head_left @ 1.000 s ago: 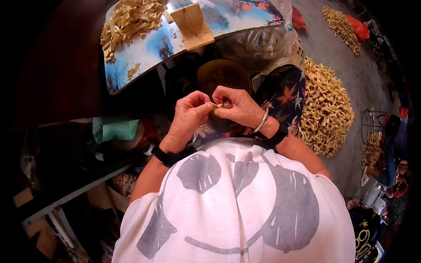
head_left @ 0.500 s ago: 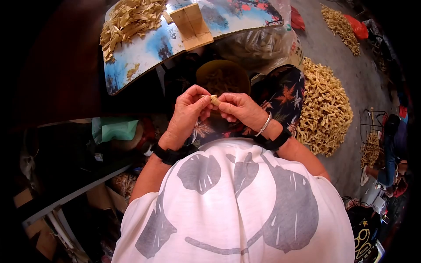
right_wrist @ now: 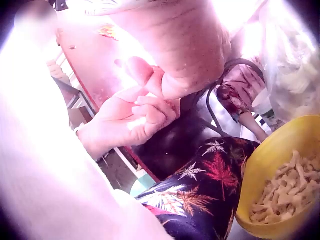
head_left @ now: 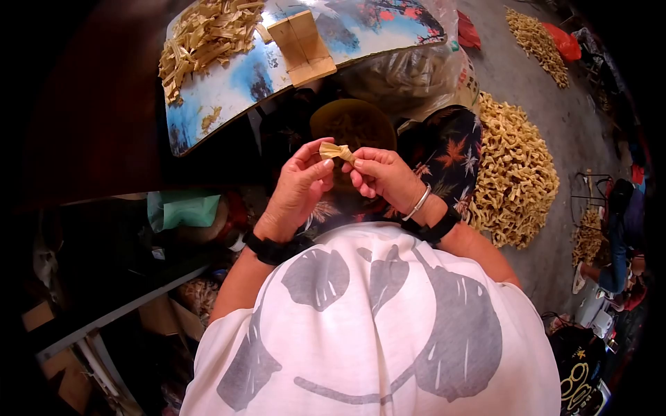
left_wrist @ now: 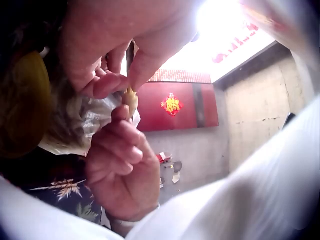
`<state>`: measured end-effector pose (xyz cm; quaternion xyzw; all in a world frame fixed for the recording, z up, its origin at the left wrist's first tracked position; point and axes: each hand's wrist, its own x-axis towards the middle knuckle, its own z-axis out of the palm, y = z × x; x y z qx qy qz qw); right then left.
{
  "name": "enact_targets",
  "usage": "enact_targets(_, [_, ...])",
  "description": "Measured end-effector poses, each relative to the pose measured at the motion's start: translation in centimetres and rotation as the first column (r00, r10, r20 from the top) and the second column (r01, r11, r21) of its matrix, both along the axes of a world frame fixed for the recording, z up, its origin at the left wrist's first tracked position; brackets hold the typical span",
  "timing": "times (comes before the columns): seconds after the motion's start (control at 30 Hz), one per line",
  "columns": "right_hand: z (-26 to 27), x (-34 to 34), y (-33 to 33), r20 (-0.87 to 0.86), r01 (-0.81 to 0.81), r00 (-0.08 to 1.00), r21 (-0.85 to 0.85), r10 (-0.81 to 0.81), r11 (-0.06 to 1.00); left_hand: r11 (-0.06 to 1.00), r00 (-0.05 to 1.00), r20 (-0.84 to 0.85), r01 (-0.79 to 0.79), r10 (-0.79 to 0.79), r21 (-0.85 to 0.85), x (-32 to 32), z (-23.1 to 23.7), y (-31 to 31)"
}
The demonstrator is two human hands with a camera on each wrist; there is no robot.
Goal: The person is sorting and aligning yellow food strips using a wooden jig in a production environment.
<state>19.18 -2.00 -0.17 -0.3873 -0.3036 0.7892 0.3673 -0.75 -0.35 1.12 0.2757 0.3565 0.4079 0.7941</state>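
Between the two hands, in front of the chest, is a short tan strip (head_left: pixel 336 152) with a knot in it and a flared left end. My right hand (head_left: pixel 383 173) pinches its right end between thumb and forefinger, the other fingers curled. The left hand (head_left: pixel 300 182) has thumb and forefinger at the flared end, pinching it. In the left wrist view the knot (left_wrist: pixel 130 101) shows between both sets of fingertips. The right wrist view hides the strip behind the fingers. Below the hands, a yellow basin (right_wrist: pixel 255 172) holds many similar tan pieces.
A painted tabletop (head_left: pixel 243 87) ahead carries a heap of flat tan strips (head_left: pixel 208 38) and a wooden stand (head_left: pixel 303 48). Right of the patterned trouser leg (head_left: pixel 444 149), a large pile of knotted pieces (head_left: pixel 517 173) lies on the floor. A clear plastic bag (head_left: pixel 416 76) stands beyond the basin.
The hands first worked close together on the strip, then drew slightly apart. The knotted strip now shows more fully, its flared end turned toward the left hand.
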Motion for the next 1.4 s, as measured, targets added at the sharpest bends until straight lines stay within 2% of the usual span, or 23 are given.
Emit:
enact_targets(0.07, [-0.1,-0.5,-0.2,-0.013,-0.003,1.000,0.009,0.003,1.000,1.000,0.999,-0.033,-0.007,0.008,0.029,0.4,-0.3,-0.2])
enact_targets(0.17, [0.6,-0.9,-0.7,0.098,-0.081,0.992,0.038,0.077,0.996,0.998,0.997,-0.070,-0.023,0.027,0.056,0.1,-0.9,0.4])
enact_targets(0.2, [0.7,-1.0,-0.7,0.143,-0.071,0.988,0.083,0.058,0.994,0.998,0.995,-0.087,-0.038,0.043,0.059,0.1,-0.8,0.4])
enact_targets(0.23, [1.1,-1.2,-0.8,0.262,-0.065,0.965,0.191,0.013,0.979,0.998,0.998,-0.047,-0.048,0.049,0.027,0.1,-1.0,0.4])
enact_targets(0.3, [2.1,-1.5,-1.0,0.466,-0.088,0.877,0.396,-0.118,0.914,0.997,0.998,0.031,-0.061,0.063,-0.039,0.1,-1.8,0.3])
enact_targets(0.4, [2.0,-1.9,-1.5,0.447,0.008,0.867,0.428,-0.219,0.904,0.979,0.966,0.179,-0.167,0.187,-0.120,1.1,-2.3,0.1])
enact_targets(0.5, [1.6,-2.1,-1.5,0.376,0.106,0.890,0.376,-0.256,0.920,0.986,0.986,0.163,-0.005,0.032,-0.165,2.0,1.1,-0.8])
enact_targets(0.53, [1.5,-2.1,-1.5,0.385,0.096,0.890,0.366,-0.245,0.926,0.993,0.982,0.188,0.021,0.001,-0.114,2.1,0.9,-1.2])
enact_targets(0.6, [1.3,-2.2,-1.7,0.401,0.075,0.890,0.342,-0.217,0.937,0.997,0.992,0.100,0.075,-0.074,-0.009,1.7,0.5,-0.9])
enact_targets(0.63, [1.0,-2.0,-1.6,0.490,0.044,0.828,0.430,-0.274,0.902,0.994,0.993,0.054,0.104,-0.107,0.042,1.6,0.3,-0.7])
enact_targets(0.67, [0.4,-1.6,-1.3,0.565,0.003,0.753,0.509,-0.337,0.861,0.995,0.995,-0.079,-0.049,0.056,0.081,2.3,0.0,-0.6])
enact_targets(0.7, [0.2,-1.2,-0.9,0.625,-0.049,0.668,0.579,-0.404,0.814,0.993,0.992,-0.124,-0.022,0.037,0.117,2.1,-0.3,-0.6])
enact_targets(0.77, [0.4,-0.4,0.1,0.559,0.040,0.580,0.707,-0.593,0.706,0.982,0.977,-0.214,0.034,0.007,0.185,1.6,-1.0,-0.5])
enact_targets(0.83, [0.1,-0.4,1.0,0.373,0.113,0.605,0.834,-0.703,0.540,0.978,0.961,-0.277,0.072,-0.015,0.196,1.6,-1.4,-0.6])
enact_targets(0.93, [1.0,-0.3,0.7,0.466,-0.003,0.748,0.713,-0.472,0.701,0.973,0.938,-0.346,0.112,-0.036,0.203,2.3,-1.1,-0.7])
enact_targets(1.03, [0.1,-0.6,0.9,0.490,-0.012,0.732,0.704,-0.473,0.710,0.956,0.869,-0.491,0.193,-0.061,0.222,2.5,-1.2,-0.6])
enact_targets(1.07, [-0.2,-0.7,1.0,0.459,0.032,0.733,0.714,-0.502,0.699,0.947,0.831,-0.551,0.230,-0.071,0.226,2.5,-1.3,-0.6])
enact_targets(1.17, [-1.1,-0.8,1.1,0.407,0.167,0.774,0.609,-0.486,0.775,0.974,0.912,-0.405,0.145,-0.065,0.172,3.2,-0.9,-0.8])
enact_targets(1.27, [-0.7,-1.0,1.3,0.469,0.143,0.760,0.554,-0.450,0.820,0.952,0.869,-0.488,0.214,-0.083,0.218,3.2,-1.0,-0.6])
enact_targets(1.37, [-0.5,-1.2,2.3,0.583,0.007,0.632,0.655,-0.511,0.755,0.934,0.801,-0.599,0.226,-0.018,0.275,3.4,-1.5,-0.2])
enact_targets(1.4, [-0.7,-1.0,2.7,0.568,0.019,0.660,0.641,-0.491,0.767,0.941,0.806,-0.590,0.234,-0.046,0.245,3.3,-1.4,-0.2])
